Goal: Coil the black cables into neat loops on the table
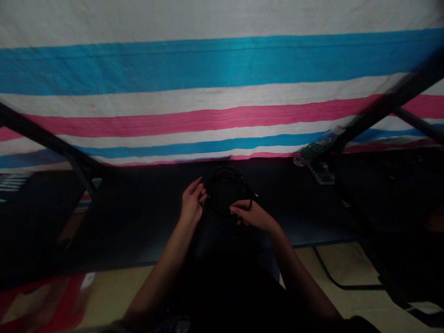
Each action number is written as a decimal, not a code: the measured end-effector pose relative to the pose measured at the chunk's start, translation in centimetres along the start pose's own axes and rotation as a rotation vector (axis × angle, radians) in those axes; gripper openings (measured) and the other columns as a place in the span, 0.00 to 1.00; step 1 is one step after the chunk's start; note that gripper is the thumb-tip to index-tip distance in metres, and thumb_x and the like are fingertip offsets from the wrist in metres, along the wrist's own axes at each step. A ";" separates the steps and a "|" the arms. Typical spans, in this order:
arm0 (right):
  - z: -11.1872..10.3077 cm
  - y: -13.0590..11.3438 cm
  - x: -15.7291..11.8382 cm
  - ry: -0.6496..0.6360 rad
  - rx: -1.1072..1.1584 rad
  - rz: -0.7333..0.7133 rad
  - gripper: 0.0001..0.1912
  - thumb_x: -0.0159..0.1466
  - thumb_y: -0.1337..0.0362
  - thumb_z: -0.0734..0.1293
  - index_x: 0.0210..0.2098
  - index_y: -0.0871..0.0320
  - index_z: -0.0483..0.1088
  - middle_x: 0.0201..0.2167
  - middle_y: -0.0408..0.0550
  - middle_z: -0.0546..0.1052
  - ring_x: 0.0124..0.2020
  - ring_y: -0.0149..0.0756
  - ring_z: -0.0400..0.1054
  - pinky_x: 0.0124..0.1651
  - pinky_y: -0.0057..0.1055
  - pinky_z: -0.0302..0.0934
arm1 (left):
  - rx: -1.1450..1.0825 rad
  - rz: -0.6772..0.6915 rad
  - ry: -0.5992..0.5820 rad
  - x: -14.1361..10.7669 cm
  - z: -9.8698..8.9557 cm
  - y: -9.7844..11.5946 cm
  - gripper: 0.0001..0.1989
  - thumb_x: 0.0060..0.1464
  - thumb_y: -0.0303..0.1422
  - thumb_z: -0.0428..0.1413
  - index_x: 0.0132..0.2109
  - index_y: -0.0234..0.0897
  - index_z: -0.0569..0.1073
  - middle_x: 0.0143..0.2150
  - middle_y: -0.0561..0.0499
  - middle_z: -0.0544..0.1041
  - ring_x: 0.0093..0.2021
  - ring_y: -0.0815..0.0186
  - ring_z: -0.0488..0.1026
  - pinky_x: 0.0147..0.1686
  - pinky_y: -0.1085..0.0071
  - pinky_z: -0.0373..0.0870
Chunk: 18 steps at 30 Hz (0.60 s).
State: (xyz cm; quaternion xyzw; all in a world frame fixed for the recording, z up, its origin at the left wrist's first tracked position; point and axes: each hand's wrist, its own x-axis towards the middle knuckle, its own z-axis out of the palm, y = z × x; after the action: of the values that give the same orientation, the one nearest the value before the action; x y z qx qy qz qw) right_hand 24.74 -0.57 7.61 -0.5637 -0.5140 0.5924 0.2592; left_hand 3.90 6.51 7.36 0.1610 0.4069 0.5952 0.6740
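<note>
A coiled black cable [227,172] lies in loops on the dark table [138,222], straight in front of me. At the coil's left side, my left hand [194,199] is closed with its fingers pinched against the loops. My right hand [250,213] grips the coil at its lower right, and one strand passes across the back of its fingers. A small light tip, perhaps a cable end, shows just right of the coil. The dim light hides how the single strands run.
A plastic bottle [319,145] leans at the back right by a black metal post [391,101]. Another post [45,134] slants on the left. Striped sheeting [208,64] hangs behind the table. Something red [67,300] lies low on the left, below the table edge.
</note>
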 end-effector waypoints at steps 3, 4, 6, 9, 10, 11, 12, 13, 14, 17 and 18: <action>0.4 -0.4 0.2 -0.014 0.155 -0.004 0.21 0.61 0.48 0.67 0.34 0.63 0.75 0.28 0.49 0.78 0.17 0.28 0.68 0.15 0.23 0.55 | -0.025 -0.016 -0.036 -0.6 0.4 0.4 0.19 0.38 0.24 0.69 0.42 0.30 0.80 0.28 0.52 0.72 0.24 0.77 0.65 0.16 0.83 0.50; 0.4 -0.8 0.2 0.014 0.215 -0.027 0.22 0.61 0.47 0.67 0.34 0.63 0.75 0.28 0.49 0.78 0.17 0.29 0.69 0.16 0.24 0.58 | -0.029 -0.013 -0.040 -0.8 0.5 0.4 0.19 0.38 0.24 0.69 0.43 0.30 0.80 0.28 0.52 0.72 0.24 0.77 0.65 0.16 0.83 0.50; 0.1 -1.9 -0.3 0.059 0.301 -0.094 0.22 0.61 0.47 0.67 0.35 0.63 0.76 0.29 0.50 0.79 0.19 0.30 0.71 0.20 0.26 0.64 | -0.031 -0.001 -0.031 -0.8 0.5 0.4 0.19 0.39 0.24 0.69 0.43 0.30 0.80 0.29 0.52 0.72 0.24 0.77 0.66 0.17 0.83 0.51; -1.1 -4.1 -2.0 0.048 0.319 -0.205 0.20 0.63 0.50 0.67 0.38 0.62 0.78 0.33 0.52 0.80 0.22 0.31 0.73 0.23 0.27 0.68 | -0.017 0.021 0.024 -0.4 0.2 0.1 0.19 0.40 0.24 0.68 0.43 0.30 0.79 0.29 0.52 0.72 0.24 0.77 0.67 0.19 0.82 0.55; -1.6 -4.8 -2.7 0.054 0.316 -0.240 0.19 0.64 0.51 0.67 0.38 0.62 0.79 0.34 0.53 0.81 0.22 0.31 0.73 0.23 0.27 0.68 | -0.007 0.030 0.048 -0.2 0.0 -0.1 0.18 0.41 0.24 0.68 0.43 0.31 0.79 0.29 0.53 0.72 0.25 0.77 0.67 0.19 0.81 0.56; -2.2 -5.6 -3.5 0.072 0.317 -0.276 0.18 0.64 0.52 0.68 0.38 0.61 0.80 0.34 0.53 0.81 0.22 0.31 0.73 0.23 0.27 0.68 | 0.007 0.041 0.069 0.0 -0.1 -0.3 0.18 0.41 0.25 0.68 0.43 0.31 0.79 0.29 0.53 0.73 0.25 0.77 0.67 0.20 0.81 0.56; -2.8 -6.3 -4.3 0.098 0.325 -0.314 0.17 0.65 0.53 0.68 0.39 0.61 0.80 0.33 0.53 0.81 0.22 0.31 0.73 0.23 0.27 0.67 | 0.022 0.055 0.087 0.2 -0.3 -0.5 0.17 0.42 0.25 0.68 0.43 0.31 0.79 0.30 0.53 0.73 0.25 0.77 0.67 0.20 0.81 0.57; -3.3 -6.9 -5.1 0.130 0.340 -0.358 0.16 0.65 0.54 0.68 0.39 0.60 0.80 0.32 0.52 0.81 0.22 0.31 0.73 0.21 0.26 0.66 | 0.038 0.072 0.100 0.4 -0.4 -0.7 0.17 0.42 0.26 0.67 0.43 0.32 0.79 0.31 0.53 0.73 0.25 0.77 0.68 0.21 0.81 0.58; -3.9 -7.4 -5.8 0.165 0.357 -0.405 0.15 0.64 0.54 0.69 0.38 0.59 0.81 0.32 0.52 0.81 0.21 0.31 0.72 0.20 0.26 0.65 | 0.054 0.087 0.111 0.6 -0.5 -0.9 0.17 0.43 0.26 0.67 0.43 0.32 0.79 0.31 0.53 0.74 0.25 0.77 0.68 0.21 0.81 0.59; -5.3 -8.6 -7.7 0.289 0.394 -0.570 0.13 0.63 0.55 0.70 0.37 0.58 0.81 0.33 0.53 0.80 0.18 0.29 0.69 0.13 0.23 0.58 | 0.102 0.128 0.157 1.2 -1.0 -1.7 0.16 0.44 0.26 0.66 0.43 0.33 0.78 0.32 0.54 0.74 0.26 0.77 0.69 0.24 0.80 0.62; -5.7 -8.8 -8.1 0.339 0.405 -0.632 0.12 0.63 0.55 0.70 0.37 0.57 0.81 0.33 0.52 0.80 0.16 0.27 0.67 0.11 0.22 0.55 | 0.123 0.140 0.173 1.5 -1.2 -2.0 0.16 0.45 0.27 0.65 0.44 0.34 0.78 0.32 0.54 0.74 0.26 0.77 0.69 0.25 0.80 0.64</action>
State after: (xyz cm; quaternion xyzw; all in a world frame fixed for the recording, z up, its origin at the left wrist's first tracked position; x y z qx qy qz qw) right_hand 29.50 -3.01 19.76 -0.4052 -0.4848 0.4715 0.6152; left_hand 4.26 7.07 4.68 0.1780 0.4871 0.6263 0.5820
